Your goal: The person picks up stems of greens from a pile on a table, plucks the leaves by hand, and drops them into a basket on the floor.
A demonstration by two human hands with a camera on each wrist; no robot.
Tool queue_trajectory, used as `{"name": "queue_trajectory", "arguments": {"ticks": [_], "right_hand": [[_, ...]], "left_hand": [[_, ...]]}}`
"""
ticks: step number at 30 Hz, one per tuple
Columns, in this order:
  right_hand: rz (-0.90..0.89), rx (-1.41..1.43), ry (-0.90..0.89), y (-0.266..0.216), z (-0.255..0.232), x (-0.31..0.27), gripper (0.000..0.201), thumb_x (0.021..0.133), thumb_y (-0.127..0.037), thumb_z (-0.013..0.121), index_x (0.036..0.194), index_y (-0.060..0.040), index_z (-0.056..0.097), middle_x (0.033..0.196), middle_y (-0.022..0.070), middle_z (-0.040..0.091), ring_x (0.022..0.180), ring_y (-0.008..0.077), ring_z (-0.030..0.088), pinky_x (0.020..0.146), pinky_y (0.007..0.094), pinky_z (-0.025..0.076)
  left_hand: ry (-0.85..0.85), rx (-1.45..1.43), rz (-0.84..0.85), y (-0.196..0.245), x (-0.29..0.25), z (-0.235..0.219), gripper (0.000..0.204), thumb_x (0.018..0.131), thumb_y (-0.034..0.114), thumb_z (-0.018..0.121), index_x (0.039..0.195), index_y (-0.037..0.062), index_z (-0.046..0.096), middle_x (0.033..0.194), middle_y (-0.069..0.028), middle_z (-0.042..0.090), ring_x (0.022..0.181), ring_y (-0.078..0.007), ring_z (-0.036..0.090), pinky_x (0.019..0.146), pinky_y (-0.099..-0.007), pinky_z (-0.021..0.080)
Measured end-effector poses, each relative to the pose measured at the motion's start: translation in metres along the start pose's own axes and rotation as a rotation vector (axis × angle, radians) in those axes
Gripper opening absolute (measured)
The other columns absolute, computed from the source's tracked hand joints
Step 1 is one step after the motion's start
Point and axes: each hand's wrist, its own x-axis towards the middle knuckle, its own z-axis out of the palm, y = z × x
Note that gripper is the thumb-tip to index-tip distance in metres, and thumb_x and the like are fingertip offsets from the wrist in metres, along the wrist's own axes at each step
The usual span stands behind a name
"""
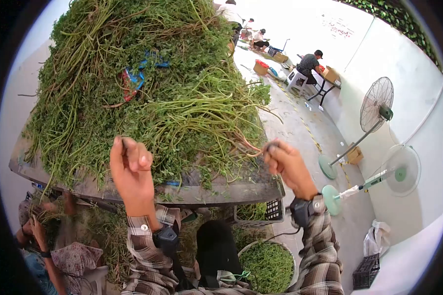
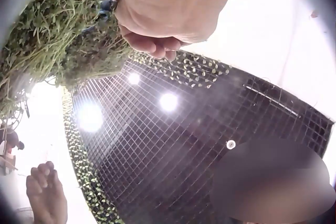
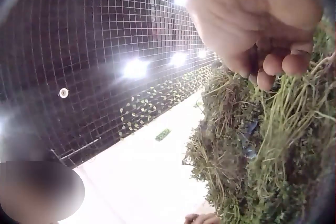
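Note:
A big heap of leafy green stems (image 1: 182, 108) covers the dark tabletop (image 1: 202, 194). My left hand (image 1: 133, 179) is raised over the near edge, fingers loosely bent with nothing between them; the left wrist view shows this hand (image 2: 170, 11) beside the heap (image 2: 58, 29). At the heap's right side my right hand (image 1: 290, 167) pinches the reddish ends of some long stems (image 1: 248, 144). Seen from the right wrist, that hand (image 3: 262, 19) has curled fingers over the stems (image 3: 283, 103); the exact contact is partly hidden.
Blue and red plastic (image 1: 133, 83) lies in the heap. Below the table are a black crate (image 1: 274, 210) and a round tub of greens (image 1: 267, 265). Another person's arm (image 1: 44, 241) is at lower left. Two fans (image 1: 376, 105) stand at right; people sit further back.

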Motion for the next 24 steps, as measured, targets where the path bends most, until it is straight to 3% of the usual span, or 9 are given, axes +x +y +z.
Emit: {"name": "queue_trajectory", "arguments": {"ticks": [4, 6, 10, 12, 13, 18, 20, 22, 24], "right_hand": [[-0.140, 0.006, -0.023, -0.020, 0.012, 0.053, 0.016, 0.087, -0.013, 0.049, 0.096, -0.0005, 0.056, 0.076, 0.0022, 0.057, 0.053, 0.0066, 0.047, 0.047, 0.0187, 0.038], [-0.117, -0.032, -0.047, -0.023, 0.021, 0.076, 0.018, 0.088, -0.015, 0.049, 0.098, -0.0006, 0.056, 0.079, 0.0015, 0.055, 0.064, 0.0057, 0.048, 0.053, 0.0201, 0.040], [-0.159, -0.261, -0.044, -0.022, 0.040, 0.124, 0.020, 0.088, -0.018, 0.051, 0.096, -0.0022, 0.060, 0.082, 0.0012, 0.057, 0.067, 0.0053, 0.049, 0.055, 0.0210, 0.041], [-0.315, -0.668, 0.019, -0.015, 0.043, 0.152, 0.023, 0.082, -0.018, 0.052, 0.094, -0.0006, 0.060, 0.081, 0.0101, 0.059, 0.073, 0.0175, 0.057, 0.060, 0.0297, 0.047], [-0.685, -0.983, 0.060, -0.003, 0.036, 0.174, 0.026, 0.080, -0.017, 0.049, 0.099, -0.0028, 0.060, 0.089, 0.0163, 0.060, 0.085, 0.0294, 0.058, 0.073, 0.0380, 0.047], [-0.628, -1.250, 0.123, 0.015, 0.042, 0.215, 0.030, 0.079, -0.012, 0.045, 0.104, -0.0029, 0.060, 0.101, 0.0199, 0.059, 0.093, 0.0363, 0.056, 0.082, 0.0430, 0.045], [-0.439, -1.283, 0.038, 0.018, 0.044, 0.218, 0.027, 0.079, -0.012, 0.046, 0.100, -0.0021, 0.061, 0.103, 0.0210, 0.057, 0.094, 0.0368, 0.055, 0.082, 0.0427, 0.045], [-0.449, -1.285, 0.059, 0.018, 0.049, 0.213, 0.024, 0.080, -0.014, 0.048, 0.096, -0.0025, 0.062, 0.097, 0.0207, 0.056, 0.091, 0.0359, 0.056, 0.079, 0.0429, 0.045], [-0.639, -1.197, 0.179, 0.011, 0.050, 0.202, 0.020, 0.081, -0.016, 0.051, 0.091, -0.0028, 0.062, 0.089, 0.0188, 0.056, 0.085, 0.0354, 0.055, 0.075, 0.0429, 0.045]], "left_hand": [[0.109, -0.013, 0.054, 0.008, 0.002, -0.014, 0.029, 0.095, 0.024, 0.042, 0.074, 0.0050, 0.051, 0.049, 0.0029, 0.033, 0.049, -0.0083, 0.040, 0.045, -0.0216, 0.030], [0.116, -0.011, 0.064, 0.008, 0.002, -0.016, 0.029, 0.095, 0.024, 0.042, 0.074, 0.0051, 0.050, 0.050, 0.0033, 0.032, 0.049, -0.0081, 0.038, 0.045, -0.0216, 0.029], [0.131, -0.025, 0.019, 0.006, 0.002, -0.022, 0.028, 0.095, 0.022, 0.041, 0.075, 0.0046, 0.049, 0.051, 0.0027, 0.032, 0.050, -0.0085, 0.038, 0.045, -0.0218, 0.031], [0.155, -0.043, 0.007, 0.006, 0.001, -0.024, 0.028, 0.096, 0.020, 0.040, 0.075, 0.0043, 0.048, 0.052, 0.0021, 0.032, 0.050, -0.0091, 0.038, 0.046, -0.0220, 0.033], [0.173, -0.023, 0.000, 0.006, 0.001, -0.023, 0.027, 0.096, 0.020, 0.040, 0.074, 0.0048, 0.047, 0.052, 0.0023, 0.032, 0.050, -0.0089, 0.038, 0.046, -0.0220, 0.033], [0.258, 0.018, -0.046, 0.006, 0.003, -0.028, 0.026, 0.096, 0.019, 0.040, 0.075, 0.0057, 0.047, 0.052, 0.0027, 0.031, 0.050, -0.0080, 0.036, 0.046, -0.0219, 0.031], [0.239, 0.019, -0.039, 0.006, 0.003, -0.029, 0.026, 0.095, 0.020, 0.041, 0.076, 0.0051, 0.048, 0.053, 0.0026, 0.032, 0.050, -0.0077, 0.037, 0.046, -0.0217, 0.031], [0.245, -0.005, -0.064, 0.007, 0.002, -0.030, 0.025, 0.095, 0.020, 0.042, 0.076, 0.0049, 0.049, 0.052, 0.0028, 0.032, 0.050, -0.0076, 0.037, 0.046, -0.0216, 0.031], [0.236, 0.001, -0.059, 0.007, 0.002, -0.031, 0.025, 0.095, 0.020, 0.042, 0.076, 0.0050, 0.049, 0.052, 0.0033, 0.031, 0.050, -0.0076, 0.037, 0.046, -0.0216, 0.031]]}}
